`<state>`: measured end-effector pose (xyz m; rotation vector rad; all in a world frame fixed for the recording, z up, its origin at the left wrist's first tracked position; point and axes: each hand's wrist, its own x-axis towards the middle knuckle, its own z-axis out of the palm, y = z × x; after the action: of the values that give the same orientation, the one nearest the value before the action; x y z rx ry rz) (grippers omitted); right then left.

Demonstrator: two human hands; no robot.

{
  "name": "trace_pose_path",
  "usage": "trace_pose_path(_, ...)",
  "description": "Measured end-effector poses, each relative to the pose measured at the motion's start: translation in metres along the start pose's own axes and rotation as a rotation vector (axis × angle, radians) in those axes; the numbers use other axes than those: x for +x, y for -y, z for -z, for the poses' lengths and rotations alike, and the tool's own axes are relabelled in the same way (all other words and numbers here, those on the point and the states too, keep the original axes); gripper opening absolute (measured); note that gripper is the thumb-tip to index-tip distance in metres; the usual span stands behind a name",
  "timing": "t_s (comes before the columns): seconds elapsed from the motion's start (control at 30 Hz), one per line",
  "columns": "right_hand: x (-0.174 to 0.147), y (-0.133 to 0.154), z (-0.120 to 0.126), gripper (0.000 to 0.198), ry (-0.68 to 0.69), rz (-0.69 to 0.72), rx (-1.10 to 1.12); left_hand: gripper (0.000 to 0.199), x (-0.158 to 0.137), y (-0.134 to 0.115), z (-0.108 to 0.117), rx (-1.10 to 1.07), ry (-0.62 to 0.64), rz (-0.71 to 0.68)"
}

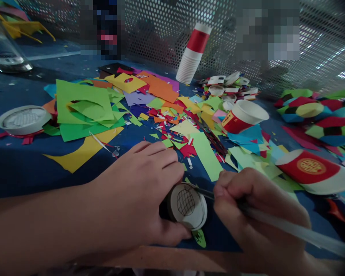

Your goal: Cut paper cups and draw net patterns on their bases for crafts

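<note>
My left hand point(152, 188) curls around a cut-down paper cup point(199, 214), steadying it near the table's front edge. On the cup's pale round face is a dark grid inside a drawn circle. A small green paper piece point(199, 238) with dark marks sticks out beneath its lower rim. In my right hand point(255, 211) is a pen point(293, 229), its dark tip at the cup's upper right rim. Whether the tip touches the surface I cannot tell. A similar cup base point(24, 119) with a drawn pattern and red tabs rests at the left.
Coloured paper scraps point(166, 111) cover the middle of the blue table. Dark scissors point(211, 136) lie among them. Behind stands a leaning stack of paper cups point(192, 53). A tipped paper cup point(244, 117), a red-and-white cup piece point(319, 170) and colourful paper shapes point(316, 111) lie rightward.
</note>
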<state>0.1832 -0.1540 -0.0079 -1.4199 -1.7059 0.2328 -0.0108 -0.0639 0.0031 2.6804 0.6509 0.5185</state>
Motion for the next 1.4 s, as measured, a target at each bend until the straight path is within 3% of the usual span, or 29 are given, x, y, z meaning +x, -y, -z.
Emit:
trace_pose_path(0.23, -0.001, 0.001, 0.002, 0.024, -0.027, 0.028, -0.064, 0.042, 0.002, -0.002, 0.002, -0.022, 0.024, 0.018)
trace_pose_path(0.33, -0.001, 0.003, 0.001, 0.024, 0.025, 0.040, -0.033, 0.036, 0.003, -0.002, 0.003, -0.032, 0.044, 0.037)
trace_pose_path(0.5, -0.002, 0.009, -0.003, 0.023, -0.049, -0.041, -0.039, 0.034, 0.003, -0.001, 0.003, -0.043, 0.055, 0.043)
trace_pose_path(0.67, -0.003, 0.009, 0.000, 0.025, -0.004, -0.054, -0.048, 0.034, 0.002, -0.002, 0.003, -0.049, 0.042, 0.041)
trace_pose_path(0.87, 0.000, 0.005, 0.014, 0.026, 0.169, -0.006, -0.032, 0.035, 0.003, -0.002, 0.002, -0.047, 0.035, 0.046)
trace_pose_path(1.4, 0.001, 0.002, 0.013, 0.027, 0.189, 0.049, -0.043, 0.041, 0.004, -0.001, 0.002, -0.044, 0.034, 0.036)
